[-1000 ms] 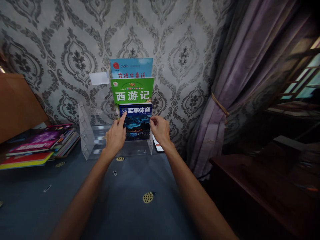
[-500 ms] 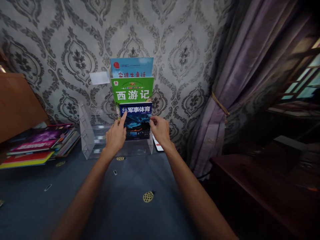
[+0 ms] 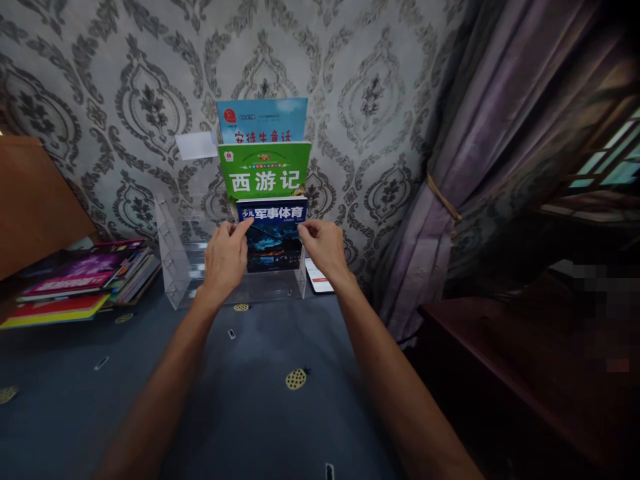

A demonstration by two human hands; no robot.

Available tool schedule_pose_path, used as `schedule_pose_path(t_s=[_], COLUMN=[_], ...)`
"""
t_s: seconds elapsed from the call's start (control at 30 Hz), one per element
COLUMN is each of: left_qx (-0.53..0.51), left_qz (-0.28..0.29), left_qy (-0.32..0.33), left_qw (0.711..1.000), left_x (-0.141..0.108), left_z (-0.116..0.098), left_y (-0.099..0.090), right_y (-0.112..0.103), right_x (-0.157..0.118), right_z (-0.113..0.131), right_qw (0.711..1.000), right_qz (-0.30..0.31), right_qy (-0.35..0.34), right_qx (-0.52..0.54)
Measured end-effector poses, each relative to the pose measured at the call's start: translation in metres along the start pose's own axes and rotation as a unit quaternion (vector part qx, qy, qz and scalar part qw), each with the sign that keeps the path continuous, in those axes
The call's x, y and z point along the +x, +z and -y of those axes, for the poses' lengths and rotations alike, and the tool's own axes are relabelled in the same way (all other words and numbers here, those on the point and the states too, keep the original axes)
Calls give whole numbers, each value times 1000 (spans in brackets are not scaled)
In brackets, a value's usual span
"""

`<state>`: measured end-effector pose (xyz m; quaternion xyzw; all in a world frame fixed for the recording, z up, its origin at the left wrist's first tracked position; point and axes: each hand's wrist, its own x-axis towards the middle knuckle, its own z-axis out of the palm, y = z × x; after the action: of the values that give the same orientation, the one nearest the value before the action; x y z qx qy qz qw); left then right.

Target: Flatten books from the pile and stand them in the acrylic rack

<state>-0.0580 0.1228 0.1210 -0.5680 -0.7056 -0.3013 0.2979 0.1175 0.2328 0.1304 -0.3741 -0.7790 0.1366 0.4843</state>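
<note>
A dark blue book (image 3: pixel 275 253) with white Chinese lettering stands upright at the front right of a clear acrylic stand (image 3: pixel 173 260). My left hand (image 3: pixel 224 259) grips its left edge, the thumb or index fingertip lying on the cover; the other fingers are partly hidden. At the right edge, my right hand (image 3: pixel 325 247) pinches the book between thumb and curled fingers. Behind it, a green book (image 3: pixel 265 167) rises one step higher. A light blue book (image 3: pixel 267 119) with red lettering shows above that, its lower part covered.
Left of the stand lies a pile of magazines (image 3: pixel 85 273) beside a brown box (image 3: pixel 40 207). A phone (image 3: pixel 319 279) rests by the stand's right end. A white card (image 3: pixel 196 145) sits at the upper left of the stand. A purple curtain (image 3: pixel 425 233) hangs to the right.
The whole view has shifted, so things sit slightly higher in the picture. Both hands remain at the dark blue book's edges, and its top now shows a pale strip of page edges.
</note>
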Motion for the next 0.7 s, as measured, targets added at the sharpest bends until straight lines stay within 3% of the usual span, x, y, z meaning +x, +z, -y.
schedule_pose_path(t_s=[0.5, 0.7], left_qx=[-43, -71], left_qz=[-37, -54], left_qy=[24, 18], left_qw=[998, 996], left_x=[0, 0], left_z=[-2, -4], left_y=[-4, -10], right_y=[-17, -21], right_x=[-2, -2], right_z=[13, 18], right_qw=[998, 998], right_qz=[-7, 58], right_qy=[-26, -31], right_qx=[48, 12])
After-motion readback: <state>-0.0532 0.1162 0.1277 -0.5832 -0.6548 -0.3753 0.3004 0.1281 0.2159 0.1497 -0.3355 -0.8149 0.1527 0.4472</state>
